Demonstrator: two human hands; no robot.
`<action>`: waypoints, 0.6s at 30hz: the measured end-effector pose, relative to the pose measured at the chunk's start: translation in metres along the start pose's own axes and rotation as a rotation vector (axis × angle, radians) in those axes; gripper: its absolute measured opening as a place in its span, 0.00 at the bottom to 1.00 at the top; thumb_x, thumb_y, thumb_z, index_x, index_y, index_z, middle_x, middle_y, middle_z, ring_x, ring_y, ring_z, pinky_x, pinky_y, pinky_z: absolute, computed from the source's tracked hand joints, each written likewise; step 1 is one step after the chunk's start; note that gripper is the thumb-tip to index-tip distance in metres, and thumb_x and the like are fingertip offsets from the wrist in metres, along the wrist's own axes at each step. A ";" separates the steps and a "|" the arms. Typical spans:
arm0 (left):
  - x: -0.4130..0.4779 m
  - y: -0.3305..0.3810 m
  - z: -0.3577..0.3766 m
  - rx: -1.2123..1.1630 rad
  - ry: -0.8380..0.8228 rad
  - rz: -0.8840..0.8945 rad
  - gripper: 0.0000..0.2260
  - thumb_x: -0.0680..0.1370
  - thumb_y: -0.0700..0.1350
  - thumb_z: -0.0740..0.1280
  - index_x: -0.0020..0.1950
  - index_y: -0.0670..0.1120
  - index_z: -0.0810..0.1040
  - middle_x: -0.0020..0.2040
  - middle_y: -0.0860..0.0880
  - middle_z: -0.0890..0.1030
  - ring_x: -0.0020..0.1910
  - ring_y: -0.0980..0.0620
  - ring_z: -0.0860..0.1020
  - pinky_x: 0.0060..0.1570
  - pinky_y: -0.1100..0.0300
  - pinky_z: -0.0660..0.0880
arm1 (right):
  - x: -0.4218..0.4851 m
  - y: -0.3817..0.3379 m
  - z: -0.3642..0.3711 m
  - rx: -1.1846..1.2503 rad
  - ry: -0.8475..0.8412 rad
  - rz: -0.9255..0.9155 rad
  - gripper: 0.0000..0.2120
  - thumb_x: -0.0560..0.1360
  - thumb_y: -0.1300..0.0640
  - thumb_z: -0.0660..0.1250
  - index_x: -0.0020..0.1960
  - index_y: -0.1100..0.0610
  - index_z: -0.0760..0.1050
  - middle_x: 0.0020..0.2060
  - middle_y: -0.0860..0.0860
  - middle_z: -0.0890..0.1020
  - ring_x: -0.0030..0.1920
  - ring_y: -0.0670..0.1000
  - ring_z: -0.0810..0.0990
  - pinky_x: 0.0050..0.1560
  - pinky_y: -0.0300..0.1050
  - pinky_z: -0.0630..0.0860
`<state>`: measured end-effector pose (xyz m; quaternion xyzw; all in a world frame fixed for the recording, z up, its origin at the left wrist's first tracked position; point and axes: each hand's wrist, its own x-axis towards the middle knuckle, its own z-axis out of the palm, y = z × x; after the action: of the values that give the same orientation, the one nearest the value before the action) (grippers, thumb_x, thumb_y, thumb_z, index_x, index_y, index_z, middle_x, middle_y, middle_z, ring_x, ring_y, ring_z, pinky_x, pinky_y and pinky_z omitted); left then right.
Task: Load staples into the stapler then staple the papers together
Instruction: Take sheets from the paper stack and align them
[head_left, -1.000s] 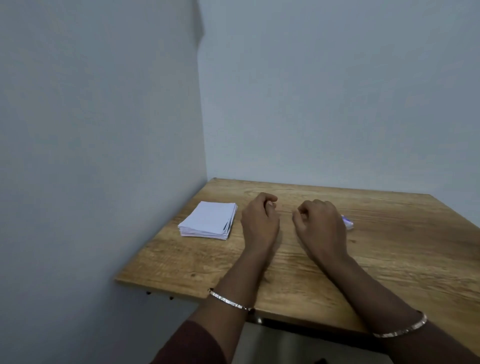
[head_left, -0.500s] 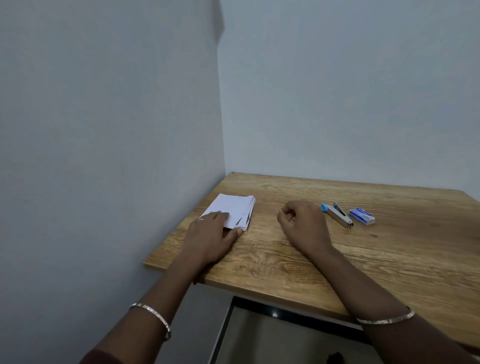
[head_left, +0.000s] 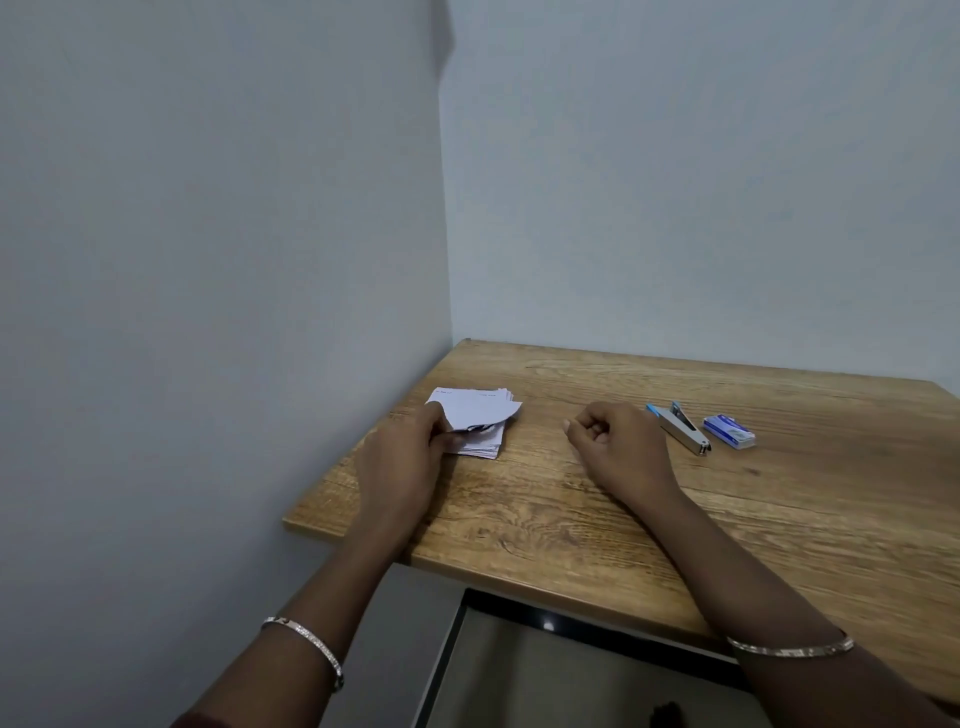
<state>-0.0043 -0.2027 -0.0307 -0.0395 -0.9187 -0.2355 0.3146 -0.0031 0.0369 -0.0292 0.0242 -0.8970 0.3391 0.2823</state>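
A small stack of white papers (head_left: 478, 415) lies at the table's left side near the wall. My left hand (head_left: 405, 457) pinches the top sheets at their near left corner and curls them upward off the stack. My right hand (head_left: 618, 452) rests on the wood as a loose fist with nothing in it, a little left of the stapler. The silver stapler (head_left: 680, 427) with a blue end lies flat and angled. Just right of it sits a small blue box of staples (head_left: 729, 431).
The wooden table (head_left: 675, 519) sits in a corner, with grey walls on the left and behind. Its front edge runs diagonally across the lower view, and a dark opening shows below it. Both wrists wear thin bangles.
My left hand went from resting beside the right fist to the paper stack and now lifts the top sheets. The view swung left, bringing the stapler and staple box into sight.
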 end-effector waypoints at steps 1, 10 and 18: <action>-0.001 0.001 -0.001 -0.014 0.017 -0.029 0.08 0.74 0.53 0.72 0.40 0.50 0.77 0.35 0.51 0.83 0.37 0.46 0.80 0.32 0.55 0.72 | 0.000 0.000 0.000 0.006 0.002 0.002 0.10 0.76 0.52 0.73 0.37 0.54 0.82 0.30 0.45 0.80 0.33 0.42 0.76 0.32 0.38 0.66; -0.001 0.000 -0.007 -0.135 0.049 -0.072 0.13 0.69 0.61 0.75 0.36 0.53 0.84 0.32 0.54 0.82 0.34 0.53 0.78 0.30 0.57 0.72 | -0.001 -0.003 -0.001 0.046 0.007 0.022 0.09 0.75 0.53 0.73 0.37 0.54 0.83 0.29 0.45 0.80 0.32 0.42 0.76 0.32 0.38 0.67; -0.002 0.002 -0.013 -0.223 0.059 -0.224 0.15 0.63 0.58 0.80 0.27 0.59 0.75 0.26 0.63 0.75 0.29 0.64 0.73 0.26 0.63 0.61 | 0.000 -0.004 -0.003 0.069 0.012 0.041 0.09 0.76 0.53 0.73 0.38 0.56 0.83 0.32 0.49 0.82 0.37 0.48 0.80 0.40 0.46 0.76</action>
<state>0.0053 -0.2068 -0.0220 0.0356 -0.8758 -0.3708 0.3070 -0.0009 0.0355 -0.0253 0.0135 -0.8834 0.3758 0.2797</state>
